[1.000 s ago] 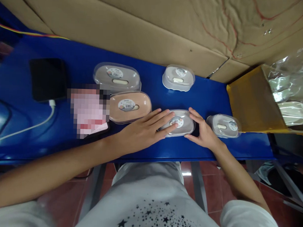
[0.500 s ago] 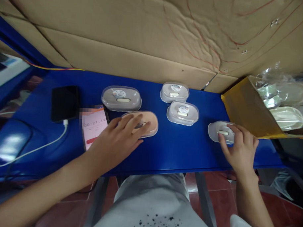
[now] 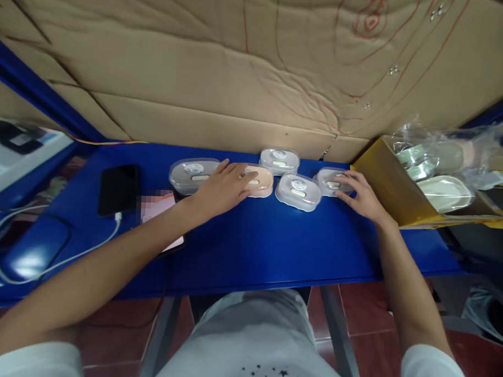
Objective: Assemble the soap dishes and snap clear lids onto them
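Note:
My left hand (image 3: 224, 187) spans the left end of a peach oval container (image 3: 265, 184) with a clear lid, its fingers curled over the top and thumb at the near side. A grey lidded container (image 3: 326, 179) is gripped by my right hand (image 3: 360, 196), thumb near and fingers beyond. Between the hands sit two more grey containers with round white labels, one at the back (image 3: 273, 155) and one nearer (image 3: 291, 195). Another grey container (image 3: 181, 175) stands left of the peach one, partly behind my left hand.
An open cardboard box (image 3: 379, 176) at the right holds plastic-wrapped items. On the left lie a black device (image 3: 118, 189) with a white cable (image 3: 97, 241) and a phone (image 3: 175, 243) under my left forearm. A cardboard panel (image 3: 198, 71) rises behind the blue table (image 3: 274, 255).
My left hand has moved the peach container rightward and back, near the middle ones. My right hand has brought its grey container left and back, beside the nearer middle one. The view has shifted.

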Demonstrator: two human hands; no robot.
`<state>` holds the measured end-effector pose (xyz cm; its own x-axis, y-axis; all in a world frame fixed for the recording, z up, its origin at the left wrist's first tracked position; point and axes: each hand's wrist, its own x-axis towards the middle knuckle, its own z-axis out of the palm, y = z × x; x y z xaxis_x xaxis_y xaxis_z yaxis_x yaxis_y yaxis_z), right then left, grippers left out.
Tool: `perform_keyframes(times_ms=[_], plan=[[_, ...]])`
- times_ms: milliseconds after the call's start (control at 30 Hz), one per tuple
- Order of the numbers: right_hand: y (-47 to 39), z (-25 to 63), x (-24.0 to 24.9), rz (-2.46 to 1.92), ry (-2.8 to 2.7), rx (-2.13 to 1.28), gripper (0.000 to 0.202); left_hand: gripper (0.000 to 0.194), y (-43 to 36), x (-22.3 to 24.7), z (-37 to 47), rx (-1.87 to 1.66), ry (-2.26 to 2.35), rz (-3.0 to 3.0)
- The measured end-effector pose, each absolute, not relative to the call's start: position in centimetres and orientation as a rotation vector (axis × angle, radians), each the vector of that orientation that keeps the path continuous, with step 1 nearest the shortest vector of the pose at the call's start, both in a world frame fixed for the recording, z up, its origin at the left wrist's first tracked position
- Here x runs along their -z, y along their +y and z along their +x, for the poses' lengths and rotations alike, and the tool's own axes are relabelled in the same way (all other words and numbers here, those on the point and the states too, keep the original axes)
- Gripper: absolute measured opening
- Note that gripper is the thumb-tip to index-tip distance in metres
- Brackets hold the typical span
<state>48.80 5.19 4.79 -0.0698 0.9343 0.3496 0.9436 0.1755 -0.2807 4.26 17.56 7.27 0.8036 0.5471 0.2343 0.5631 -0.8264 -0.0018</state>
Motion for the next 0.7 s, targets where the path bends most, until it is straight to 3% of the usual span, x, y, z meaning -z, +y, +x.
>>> perform_keyframes(times_ms=[233, 333, 500, 600, 700], plan=[[9.1, 49.2, -5.0, -1.814, -2.022, 0.032, 0.051, 0.085, 21.9, -8.8, -0.7, 0.047, -1.207, -2.982], [8.6, 48.7, -4.5, -1.881, -1.948, 0.14, 0.052, 0.076, 24.3, -8.7, -3.0, 0.054, -1.211, -3.032], [7.6, 45.8, -5.3, -1.866, -1.907, 0.332, 0.049, 0.073, 27.4, -7.4, -3.7, 0.569, -1.284, -3.154], [6.9, 41.9, -5.7, -1.677, -2.114, 0.206, 0.052, 0.071, 27.4, -6.5, -2.5, 0.685, -1.224, -3.136], [6.6, 38.7, -5.3, -1.564, -2.321, 0.068, 0.067, 0.067, 25.8, -5.9, -0.7, 0.719, -1.031, -3.159]])
